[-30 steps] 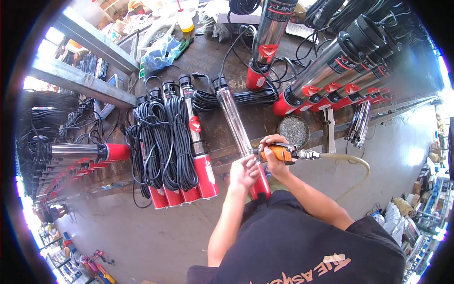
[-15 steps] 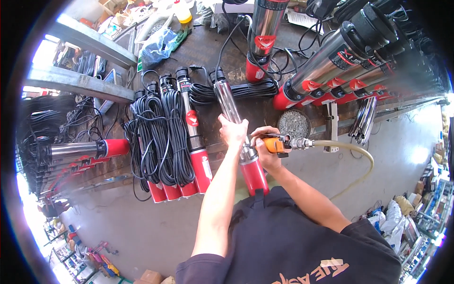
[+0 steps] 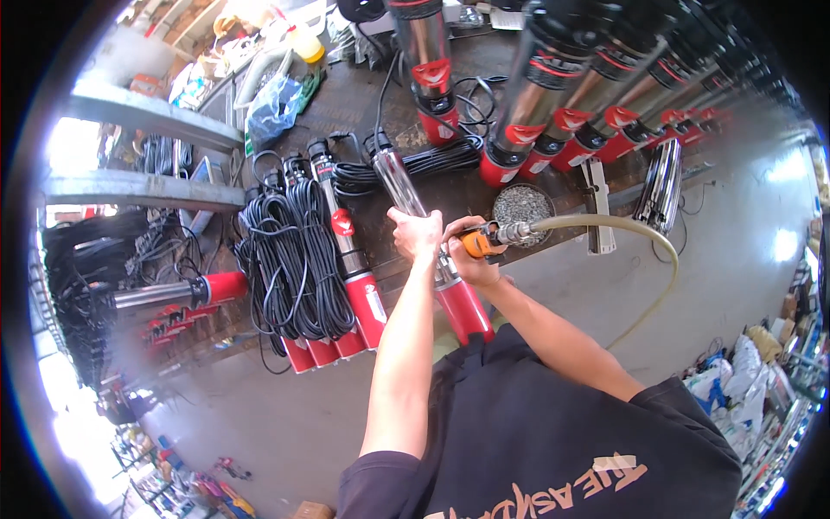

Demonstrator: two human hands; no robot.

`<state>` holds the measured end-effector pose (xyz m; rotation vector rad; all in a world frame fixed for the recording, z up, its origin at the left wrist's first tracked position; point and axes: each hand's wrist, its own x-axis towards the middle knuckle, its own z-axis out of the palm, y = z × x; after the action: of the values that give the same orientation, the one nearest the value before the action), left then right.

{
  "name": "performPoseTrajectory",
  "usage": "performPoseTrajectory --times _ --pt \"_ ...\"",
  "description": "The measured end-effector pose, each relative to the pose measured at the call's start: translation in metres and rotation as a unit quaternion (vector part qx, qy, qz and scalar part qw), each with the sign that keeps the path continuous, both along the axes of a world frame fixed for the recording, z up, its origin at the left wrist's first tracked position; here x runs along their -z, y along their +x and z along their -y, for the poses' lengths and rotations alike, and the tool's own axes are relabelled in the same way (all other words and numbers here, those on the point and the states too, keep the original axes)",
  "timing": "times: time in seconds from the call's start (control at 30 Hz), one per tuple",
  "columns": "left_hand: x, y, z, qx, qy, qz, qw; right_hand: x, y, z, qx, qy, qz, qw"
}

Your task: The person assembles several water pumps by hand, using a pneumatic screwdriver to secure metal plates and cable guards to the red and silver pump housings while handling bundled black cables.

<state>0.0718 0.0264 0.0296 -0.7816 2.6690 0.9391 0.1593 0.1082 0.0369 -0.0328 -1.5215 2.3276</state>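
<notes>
A slim submersible pump, steel above and red at its lower end, slants from the bench edge toward my body. My left hand is wrapped round its steel tube. Just below, my right hand grips an orange air-powered tool against the tube, and its nose is hidden by my fingers. From the tool's metal coupling a yellowish air hose arcs off to the right. Left of this pump lies another pump with a red label. Beside that, coiled black cables cover several more.
A round bowl of small metal parts sits at the bench edge, right of the tool. Upright pumps stand in a row at the back right. A bundle of thin metal strips juts over the edge. Coiled cable lies behind my hands.
The whole view has shifted, with the standing pumps now further left. Both hands keep their hold on the pump and tool. The tool's hose end now tilts up more.
</notes>
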Motion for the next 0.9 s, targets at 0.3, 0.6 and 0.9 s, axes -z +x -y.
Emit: performPoseTrajectory --times 0.3,0.6,0.9 --pt "-0.011 -0.001 -0.013 -0.005 -0.033 -0.008 0.999 -0.010 -0.010 -0.014 0.048 -0.013 -0.025 0.998" --pt "0.020 0.001 0.015 0.065 0.001 -0.066 0.996 0.001 0.050 -0.057 0.170 0.134 0.077 0.973" --pt "0.042 0.093 0.064 -0.222 0.373 -0.147 0.889 0.017 0.012 -0.118 0.116 -0.434 0.419 0.789"
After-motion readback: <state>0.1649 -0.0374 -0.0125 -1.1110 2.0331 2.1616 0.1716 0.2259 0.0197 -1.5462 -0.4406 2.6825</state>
